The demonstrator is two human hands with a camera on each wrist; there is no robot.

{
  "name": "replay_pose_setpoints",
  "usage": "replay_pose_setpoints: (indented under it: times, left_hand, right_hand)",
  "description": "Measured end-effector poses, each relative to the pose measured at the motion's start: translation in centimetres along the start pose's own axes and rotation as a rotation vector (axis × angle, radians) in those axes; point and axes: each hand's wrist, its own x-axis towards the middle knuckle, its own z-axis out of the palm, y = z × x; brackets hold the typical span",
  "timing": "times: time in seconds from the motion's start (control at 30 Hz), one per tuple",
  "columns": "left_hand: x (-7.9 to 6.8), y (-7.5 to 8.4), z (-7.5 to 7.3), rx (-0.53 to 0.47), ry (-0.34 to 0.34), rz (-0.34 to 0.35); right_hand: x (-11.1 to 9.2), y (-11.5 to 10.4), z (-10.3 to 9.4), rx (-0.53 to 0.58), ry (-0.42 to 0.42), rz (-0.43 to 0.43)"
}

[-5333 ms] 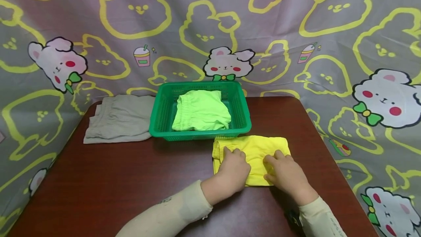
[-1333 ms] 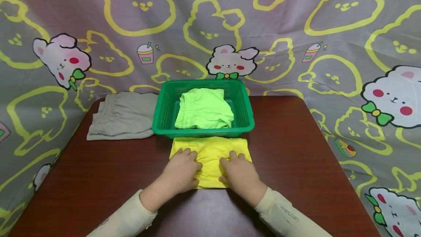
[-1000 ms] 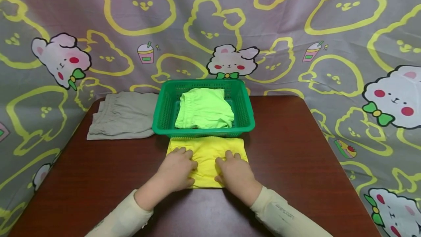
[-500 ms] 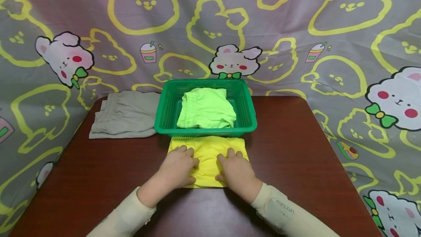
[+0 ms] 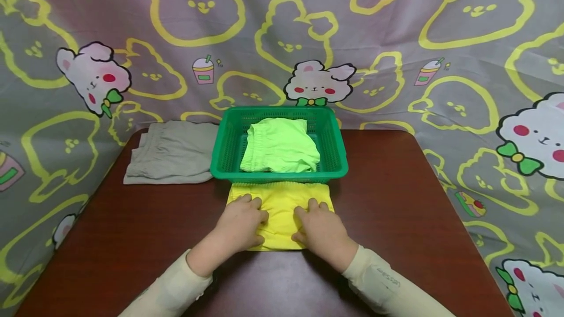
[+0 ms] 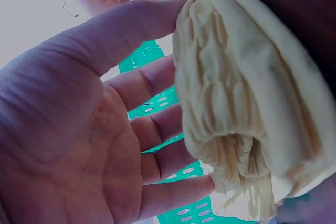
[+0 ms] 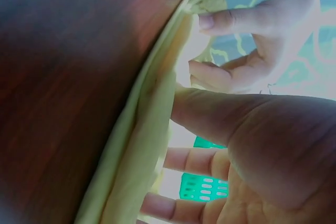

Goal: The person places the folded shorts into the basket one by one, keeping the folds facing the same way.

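Folded yellow garment [image 5: 278, 219], laid on the bench [image 5: 392, 185] directly before the green basket [image 5: 282, 177]; touched by fingertips of left hand [image 5: 238, 223] and right hand [image 5: 325, 231], both spread, ungripping. Folded lime-green garment [image 5: 282, 146], held in basket.

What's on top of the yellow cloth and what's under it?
On the yellow cloth rest the left hand and right hand. The brown table shows along its near edge; whatever lies directly beneath the cloth is covered.
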Motion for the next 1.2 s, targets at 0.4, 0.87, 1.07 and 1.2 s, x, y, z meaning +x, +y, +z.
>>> replay_pose_setpoints:
  times: [0.4, 0.87, 1.07, 1.2]
  left_hand:
    - [-0.3, -0.9, -0.3, -0.104, -0.034, -0.021]
    - [0.2, -1.9, -1.1, -0.286, 0.064, -0.311]
    - [0.3, -3.1, -1.0, -0.325, -0.002, -0.489]
    - [0.2, -4.3, -0.8, -0.373, -0.063, -0.579]
  right_hand:
    - [0.5, 1.8, -1.2, 0.202, -0.111, 0.071]
    - [1.4, 5.4, -2.6, 0.344, -0.200, 0.275]
    - [1.7, 7.0, -2.9, 0.357, -0.239, 0.333]
    - [1.9, 7.7, -2.6, 0.377, -0.278, 0.386]
